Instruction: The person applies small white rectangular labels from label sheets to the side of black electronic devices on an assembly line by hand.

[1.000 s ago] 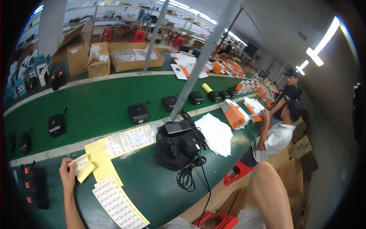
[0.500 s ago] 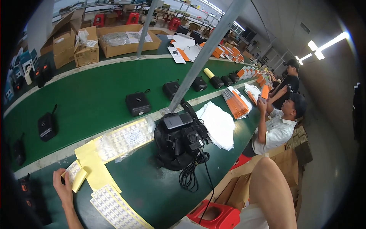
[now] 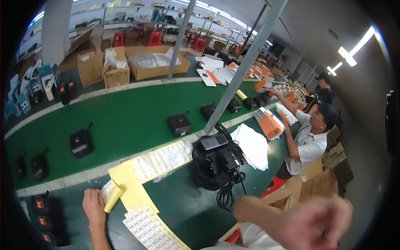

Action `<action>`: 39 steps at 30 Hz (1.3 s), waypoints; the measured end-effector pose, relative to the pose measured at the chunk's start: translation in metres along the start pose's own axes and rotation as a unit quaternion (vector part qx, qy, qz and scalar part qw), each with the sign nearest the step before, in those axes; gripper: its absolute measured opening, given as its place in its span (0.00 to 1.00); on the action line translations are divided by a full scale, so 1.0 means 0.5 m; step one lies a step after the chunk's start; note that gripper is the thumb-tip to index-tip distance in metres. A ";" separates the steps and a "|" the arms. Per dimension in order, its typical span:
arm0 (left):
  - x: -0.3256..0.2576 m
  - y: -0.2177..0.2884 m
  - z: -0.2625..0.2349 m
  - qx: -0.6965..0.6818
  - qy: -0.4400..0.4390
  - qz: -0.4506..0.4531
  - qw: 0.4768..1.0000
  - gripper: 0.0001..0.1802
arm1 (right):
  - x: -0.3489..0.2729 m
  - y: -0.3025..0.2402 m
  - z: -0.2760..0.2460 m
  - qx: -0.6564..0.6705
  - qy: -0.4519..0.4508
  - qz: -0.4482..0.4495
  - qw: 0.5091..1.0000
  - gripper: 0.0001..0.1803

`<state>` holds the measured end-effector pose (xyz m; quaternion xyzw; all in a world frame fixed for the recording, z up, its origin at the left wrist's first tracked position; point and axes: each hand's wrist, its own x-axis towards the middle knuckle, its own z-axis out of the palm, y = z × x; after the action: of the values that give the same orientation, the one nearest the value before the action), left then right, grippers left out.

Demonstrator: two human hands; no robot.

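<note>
My left hand [image 3: 95, 205] rests on the green bench at the edge of a small sticker sheet [image 3: 109, 190] whose yellow backing curls up in a roll [image 3: 113, 198]. Its fingers are bent and drawn together on the sheet's edge. Larger sheets of small white stickers [image 3: 153, 229] lie nearer me. Beyond them are a yellow backing sheet [image 3: 132, 192] and a clear bag of sticker sheets [image 3: 160, 161]. My right hand [image 3: 310, 223] is raised at the lower right, over my lap; motion smears its fingers, so anything in it cannot be made out.
A black bag [image 3: 204, 171] with devices and coiled cable [image 3: 225, 199] sits mid-bench. Black boxy devices with straps [image 3: 80, 143] stand along the green belt [image 3: 125, 121]. More devices [image 3: 43, 205] are at the left. A metal post [image 3: 246, 66] rises beyond the bag. A co-worker [image 3: 312, 141] sits at the right.
My right hand has come into view at the lower right. The view has shifted, and my left hand stays by the curled sheet. The co-worker's arm now reaches out toward the belt.
</note>
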<state>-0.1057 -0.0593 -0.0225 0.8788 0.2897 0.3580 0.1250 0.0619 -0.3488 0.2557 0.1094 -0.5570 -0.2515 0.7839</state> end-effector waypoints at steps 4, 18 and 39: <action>-0.005 -0.003 0.006 -0.007 0.013 0.022 1.000 0.03 | -0.290 0.109 -0.128 -0.244 -0.201 0.476 0.821 0.07; -0.004 -0.039 0.009 -0.269 0.099 -0.228 0.931 0.02 | -0.675 0.374 -0.261 -0.319 -0.418 0.634 0.567 0.41; 0.147 -0.068 0.113 -0.579 0.212 -0.364 0.698 0.02 | -0.851 0.558 -0.313 -0.346 -0.302 0.837 0.298 0.46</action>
<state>-0.0381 0.0114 -0.0365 0.3596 0.3409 0.5586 0.6652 0.1754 0.0910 -0.0221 -0.7809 -0.4068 0.3552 0.3140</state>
